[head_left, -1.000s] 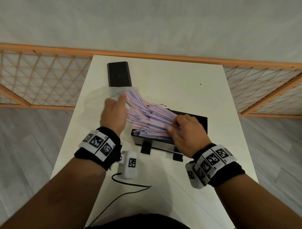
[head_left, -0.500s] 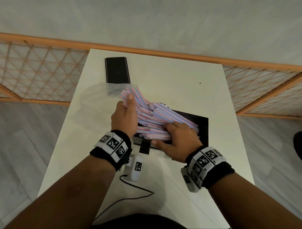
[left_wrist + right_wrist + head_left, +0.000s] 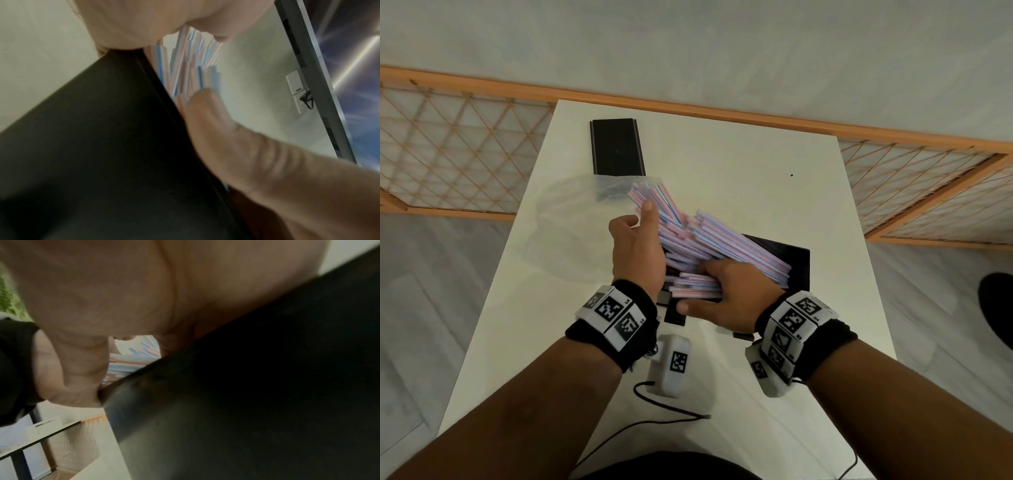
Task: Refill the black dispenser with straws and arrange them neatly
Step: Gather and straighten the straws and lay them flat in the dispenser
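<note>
A heap of pink, blue and white straws (image 3: pixel 722 240) lies askew across the open black dispenser (image 3: pixel 799 267) in the middle of the white table (image 3: pixel 739 144). Their left ends stick out past the box. My left hand (image 3: pixel 643 233) stands against those left ends, index finger straight along them; in the left wrist view my thumb (image 3: pixel 226 129) lies flat beside the straws (image 3: pixel 191 65) and the dispenser wall (image 3: pixel 102 146). My right hand (image 3: pixel 726 291) rests on the near side of the heap, thumb stretched out in front. The right wrist view shows the palm (image 3: pixel 123 288) over the dispenser (image 3: pixel 267 386) and straws (image 3: pixel 131 360).
The black dispenser lid (image 3: pixel 616 147) lies at the far left of the table. A crumpled clear plastic bag (image 3: pixel 571 222) sits just left of the straws. A white tagged device (image 3: pixel 671 363) with a black cable (image 3: pixel 654 425) is near the front edge. An orange wooden railing (image 3: pixel 756 116) runs behind.
My left hand has shifted right and now stands against the straws' left ends. My right hand has slid left along the near side of the heap. The straws are bunched more tightly.
</note>
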`<state>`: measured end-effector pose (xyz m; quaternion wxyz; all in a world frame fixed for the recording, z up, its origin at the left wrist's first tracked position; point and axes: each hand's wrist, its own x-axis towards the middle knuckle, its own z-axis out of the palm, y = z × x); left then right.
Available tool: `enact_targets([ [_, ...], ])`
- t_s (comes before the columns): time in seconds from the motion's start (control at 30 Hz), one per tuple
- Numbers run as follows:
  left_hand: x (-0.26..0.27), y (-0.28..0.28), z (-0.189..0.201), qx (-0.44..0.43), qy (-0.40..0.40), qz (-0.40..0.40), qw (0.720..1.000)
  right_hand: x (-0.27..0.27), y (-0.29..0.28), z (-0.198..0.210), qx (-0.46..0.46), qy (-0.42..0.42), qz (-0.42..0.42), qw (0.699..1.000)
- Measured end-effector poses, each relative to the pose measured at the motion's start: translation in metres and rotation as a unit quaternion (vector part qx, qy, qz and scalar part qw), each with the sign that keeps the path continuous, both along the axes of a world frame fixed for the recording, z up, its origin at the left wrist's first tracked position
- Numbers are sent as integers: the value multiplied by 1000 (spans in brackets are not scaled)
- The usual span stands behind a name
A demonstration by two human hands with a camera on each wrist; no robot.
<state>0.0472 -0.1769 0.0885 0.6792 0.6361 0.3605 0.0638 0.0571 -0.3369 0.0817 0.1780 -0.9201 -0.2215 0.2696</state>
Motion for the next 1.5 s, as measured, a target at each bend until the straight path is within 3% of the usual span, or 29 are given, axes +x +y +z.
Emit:
enact_targets([
  [0.13,0,0,1,-4,13,3,1000,4,1,1,-71,0,3,997],
  [0.3,-2,-1,7,-39,5,7,999,4,2,-4,-61,39,-26,997],
  [0.53,3,7,-15,-63,23,-2,998,6,9,1,-65,57,-33,996],
  [0.67,-1,4,2,-46,38,-30,998,6,12,-1,-111,14,-26,993],
  [0.87,-10,22,8,58,76,-103,990,-3,-3,-2,-78,-24,-31,996],
  [1.07,-12,28,27,83,45,-144,985,-11,-15,0,-2,-61,-31,998],
  [1.27,-13,17,25,262,48,-185,946,-11,-6,7,46,-84,-54,994],
  [1.5,-17,9,43,345,-44,-132,928,-11,-4,13,84,-94,-93,988],
])
